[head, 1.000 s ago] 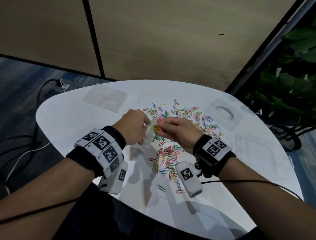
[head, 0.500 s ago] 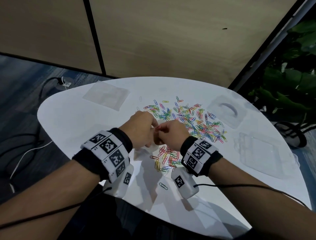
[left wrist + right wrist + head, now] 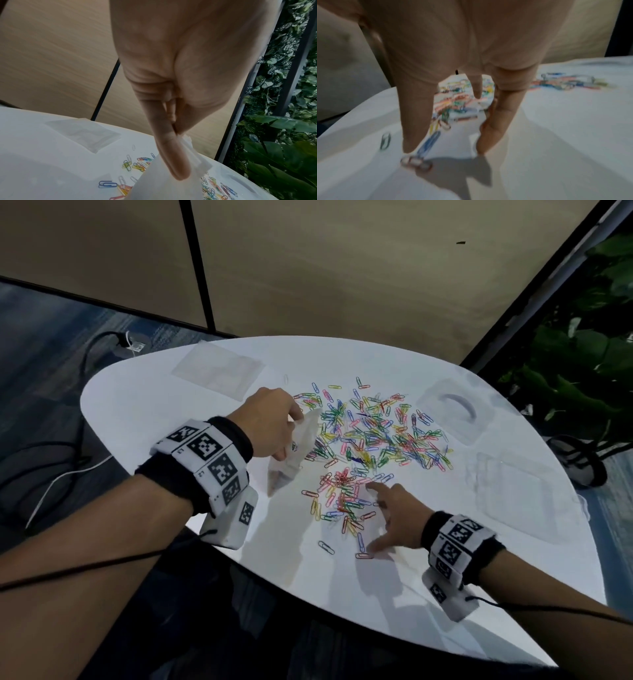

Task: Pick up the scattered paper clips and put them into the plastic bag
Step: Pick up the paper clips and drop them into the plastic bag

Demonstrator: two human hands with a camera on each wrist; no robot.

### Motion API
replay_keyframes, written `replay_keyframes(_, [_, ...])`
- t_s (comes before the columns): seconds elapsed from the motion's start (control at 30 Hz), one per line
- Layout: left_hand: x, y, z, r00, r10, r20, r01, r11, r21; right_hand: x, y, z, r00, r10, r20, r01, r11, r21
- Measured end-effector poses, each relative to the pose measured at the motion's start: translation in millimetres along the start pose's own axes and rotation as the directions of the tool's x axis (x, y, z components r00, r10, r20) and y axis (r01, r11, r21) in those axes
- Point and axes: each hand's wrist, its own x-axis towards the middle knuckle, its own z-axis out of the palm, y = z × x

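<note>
Paper clips (image 3: 373,436): coloured, scattered across the middle of the white table (image 3: 144,402); a smaller cluster lies nearer the person, well short of bagged.
Left hand (image 3: 270,426): pinches the clear plastic bag (image 3: 294,453) by its upper edge, thumb against fingers, so the bag hangs tilted just left of the clips.
Bag mouth: whether it gapes cannot be told; it should be held wide and close to the near cluster.
Right hand (image 3: 394,515): released, fingers spread and holding nothing, thumb tip (image 3: 409,146) touching the table beside a blue clip (image 3: 428,143).
Step in hand: gathering the next pinch; raking several clips together first should beat lifting singles.
Risk: flat clips may slip on the smooth top.
</note>
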Motion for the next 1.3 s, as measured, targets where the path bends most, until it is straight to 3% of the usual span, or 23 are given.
replay_keyframes(0.13, [0, 2, 1, 1.0, -0.008, 0.006, 0.008, 1.0, 0.019, 5, 4, 23, 0.993, -0.079, -0.089, 0.08, 0.997, 0.011])
replay_keyframes(0.37, [3, 3, 2, 0.999, -0.01, 0.033, 0.009, 1.0, 0.025, 23, -13, 20, 0.956, -0.205, -0.21, 0.223, 0.973, 0.066])
replay_keyframes(0.57, [3, 2, 1, 0.999, -0.011, 0.045, 0.009, 1.0, 0.023, 34, -37, 7, 0.904, -0.326, -0.276, 0.293, 0.944, -0.154])
replay_keyframes(0.67, [2, 1, 1, 0.999, -0.005, 0.052, 0.004, 1.0, 0.028, 38, -38, -5, 0.927, -0.274, -0.256, 0.231, 0.955, -0.186])
replay_keyframes(0.77, [2, 0, 3, 0.998, -0.005, 0.063, 0.004, 1.0, 0.026, 38, -32, -25, 0.944, -0.089, -0.316, 0.144, 0.977, 0.154])
replay_keyframes(0.8, [2, -1, 4, 0.998, -0.005, 0.064, 0.003, 1.0, 0.023, 36, -32, -33, 0.949, -0.018, -0.316, 0.136, 0.924, 0.356])
replay_keyframes(0.87, [2, 0, 6, 0.998, 0.003, 0.069, -0.004, 1.0, 0.023, 28, -38, -50, 0.96, 0.048, -0.277, 0.174, 0.671, 0.72])
replay_keyframes(0.9, [2, 0, 7, 0.997, 0.006, 0.071, -0.008, 1.0, 0.024, 23, -43, -57, 0.96, 0.037, -0.279, 0.215, 0.545, 0.811])
replay_keyframes(0.97, [3, 2, 8, 0.997, 0.007, 0.076, -0.008, 1.0, 0.014, 14, -58, -68, 0.947, -0.019, -0.32, 0.303, 0.376, 0.876])
replay_keyframes(1.07, [3, 5, 11, 0.997, 0.013, 0.075, -0.013, 1.0, -0.003, 5, -79, -71, 0.912, -0.092, -0.399, 0.408, 0.289, 0.866])
replay_keyframes(1.13, [2, 5, 11, 0.997, 0.023, 0.078, -0.022, 1.0, -0.013, 5, -89, -67, 0.881, -0.128, -0.455, 0.47, 0.348, 0.811])
replay_keyframes(1.3, [0, 4, 9, 0.995, 0.046, 0.084, -0.045, 0.999, -0.015, 19, -100, -54, 0.783, -0.24, -0.574, 0.526, 0.748, 0.404])
